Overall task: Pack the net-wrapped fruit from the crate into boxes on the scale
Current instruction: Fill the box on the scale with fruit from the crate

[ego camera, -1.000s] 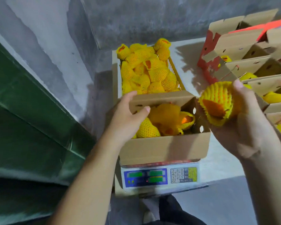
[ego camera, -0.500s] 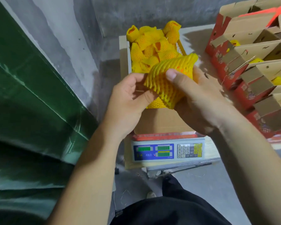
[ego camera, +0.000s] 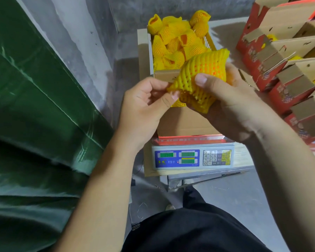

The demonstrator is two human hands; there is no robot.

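A fruit in yellow foam net (ego camera: 205, 70) is held above the cardboard box (ego camera: 185, 124) on the scale (ego camera: 191, 158). My right hand (ego camera: 231, 104) cups it from below, thumb on top. My left hand (ego camera: 144, 106) pinches the net's lower left corner between thumb and fingers. Behind the box, the yellow crate (ego camera: 210, 40) holds several more net-wrapped fruits (ego camera: 175, 39). The inside of the box is hidden by my hands and the fruit.
Red and brown boxes with open flaps (ego camera: 284, 57) are stacked at the right, some with yellow fruit inside. A green tarp (ego camera: 35, 106) fills the left side. Grey concrete wall (ego camera: 98, 33) stands behind. My dark trousers (ego camera: 189, 231) show at the bottom.
My right hand has carried the wrapped fruit from the right to above the box. My left hand has left the box flap and taken hold of the net's corner.
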